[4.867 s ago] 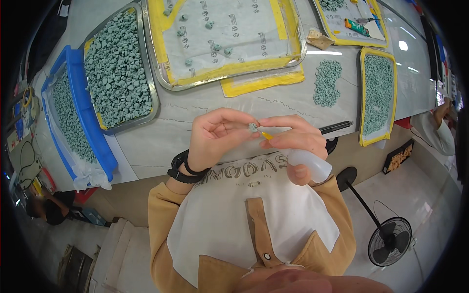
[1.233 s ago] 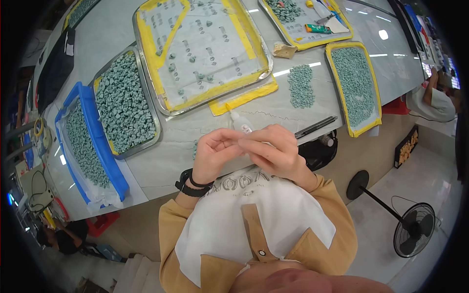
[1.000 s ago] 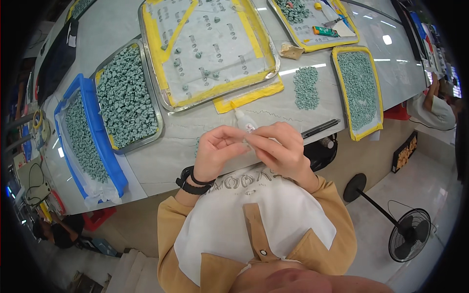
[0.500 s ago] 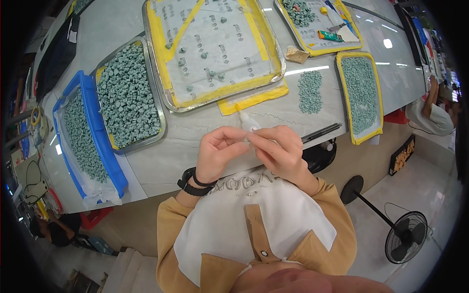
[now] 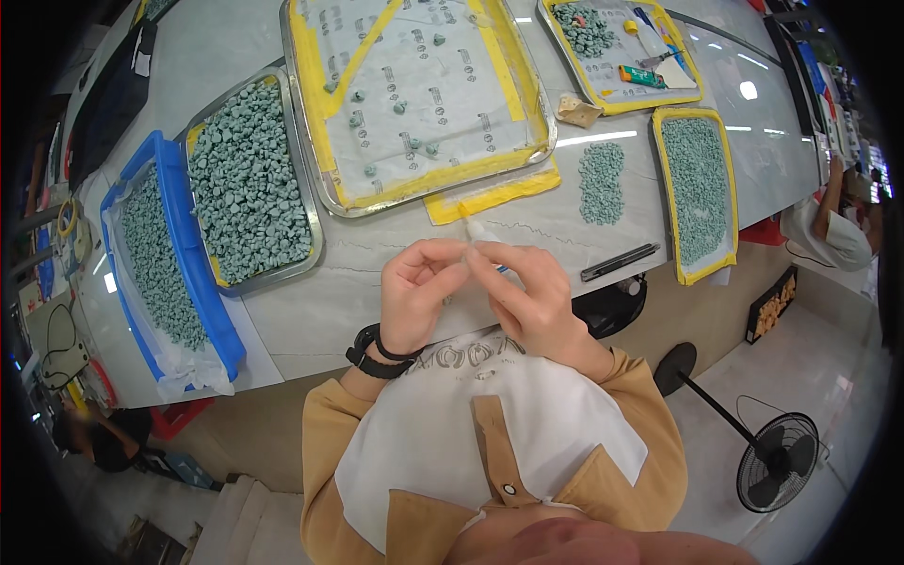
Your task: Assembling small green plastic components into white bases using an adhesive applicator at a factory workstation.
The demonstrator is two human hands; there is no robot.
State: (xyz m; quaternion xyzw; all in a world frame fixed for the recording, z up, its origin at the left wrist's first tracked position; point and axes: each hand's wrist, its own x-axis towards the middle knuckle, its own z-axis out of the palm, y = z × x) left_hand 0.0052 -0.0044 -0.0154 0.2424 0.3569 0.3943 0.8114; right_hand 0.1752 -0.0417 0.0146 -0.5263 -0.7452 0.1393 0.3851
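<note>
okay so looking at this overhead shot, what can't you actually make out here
- Head view: what the left hand pinches is too small and covered by its fingers.
- The white tube body is hidden under the right hand.
- Marks on the big tray sheet are too small.
- A person at right is cut off by the rim.

Small white tube (image 5: pixel 478 232), probably glue, nozzle tilted away.

Glossy marble table (image 5: pixel 565 226), shiny metal tray (image 5: pixel 315 160)
</note>
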